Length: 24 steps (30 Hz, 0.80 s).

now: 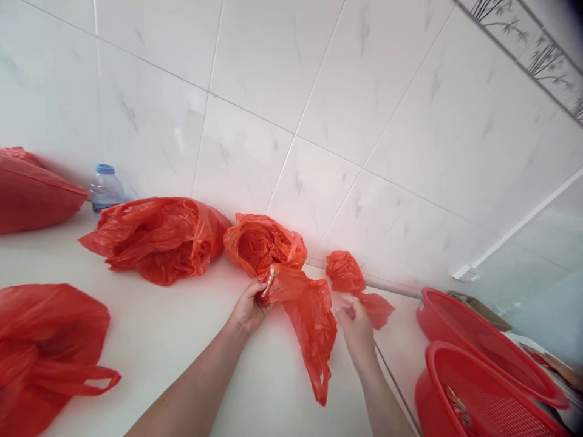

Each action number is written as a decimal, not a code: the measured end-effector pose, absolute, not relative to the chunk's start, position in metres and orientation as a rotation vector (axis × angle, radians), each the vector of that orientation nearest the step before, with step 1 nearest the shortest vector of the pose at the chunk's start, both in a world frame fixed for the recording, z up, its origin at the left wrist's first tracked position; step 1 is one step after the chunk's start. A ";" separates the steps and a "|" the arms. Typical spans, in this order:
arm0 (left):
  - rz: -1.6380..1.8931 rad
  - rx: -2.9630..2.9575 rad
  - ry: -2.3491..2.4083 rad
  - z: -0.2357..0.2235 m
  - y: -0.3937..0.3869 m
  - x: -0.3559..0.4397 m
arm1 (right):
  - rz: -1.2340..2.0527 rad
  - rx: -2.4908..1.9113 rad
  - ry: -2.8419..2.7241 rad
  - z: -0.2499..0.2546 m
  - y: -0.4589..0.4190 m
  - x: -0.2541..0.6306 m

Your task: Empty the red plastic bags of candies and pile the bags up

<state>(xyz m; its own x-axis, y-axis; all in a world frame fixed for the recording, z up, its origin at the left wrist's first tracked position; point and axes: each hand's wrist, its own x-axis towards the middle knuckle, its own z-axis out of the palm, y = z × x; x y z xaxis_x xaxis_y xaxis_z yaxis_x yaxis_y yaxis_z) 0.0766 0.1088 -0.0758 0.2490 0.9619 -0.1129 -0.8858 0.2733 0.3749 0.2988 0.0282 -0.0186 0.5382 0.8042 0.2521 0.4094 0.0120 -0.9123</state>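
In the middle of the counter, my left hand (249, 308) is closed on the edge of a thin red plastic bag (314, 309). A small slim item (269, 281), whitish and gold, shows at the same fingertips; its kind is unclear. The bag hangs off to the right, its handle loop pointing down. To the right of it is my right hand (353, 321), fingers curled and smeared by motion, so any hold cannot be made out. Just beyond those fingers lie a small crumpled red bag (345, 271) and a red plastic piece (376, 308).
Along the tiled wall stand a bunched red bag (266, 243), a larger one (159, 237), a blue-capped bottle (105, 188) and a full red bag (36, 194). Another red bag (45, 346) lies front left. Red plastic baskets (435, 364) stand at right, one holding small packets.
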 end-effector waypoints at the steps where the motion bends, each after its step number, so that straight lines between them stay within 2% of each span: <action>1: 1.267 0.300 0.335 -0.074 0.107 0.078 | 0.407 -1.616 -1.182 -0.023 0.017 0.287; 4: 1.201 0.446 0.293 -0.071 0.101 0.083 | 0.482 -1.628 -1.467 -0.033 -0.006 0.258; 8: 1.075 0.613 0.271 -0.073 0.088 0.091 | 0.831 -1.670 -1.480 -0.045 -0.014 0.236; 10: 1.031 0.675 0.275 -0.076 0.081 0.096 | 0.829 -1.659 -1.480 -0.050 -0.015 0.231; 14: 0.979 0.771 0.303 -0.083 0.068 0.104 | 0.556 -1.599 -1.399 -0.058 -0.018 0.228; 16: 0.943 0.817 0.318 -0.083 0.064 0.107 | 0.537 -1.584 -1.302 -0.063 -0.018 0.228; 24: 0.908 0.907 0.368 -0.076 0.060 0.109 | 0.952 -1.466 -1.094 -0.077 -0.003 0.239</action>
<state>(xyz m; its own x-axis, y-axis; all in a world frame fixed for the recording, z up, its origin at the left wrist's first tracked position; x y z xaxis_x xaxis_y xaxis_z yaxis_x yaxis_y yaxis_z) 0.1090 0.0596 -0.0764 0.5875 0.8046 0.0863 -0.5177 0.2917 0.8043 0.2393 -0.0032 -0.0766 0.2722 0.9621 -0.0151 0.1478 -0.0574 -0.9873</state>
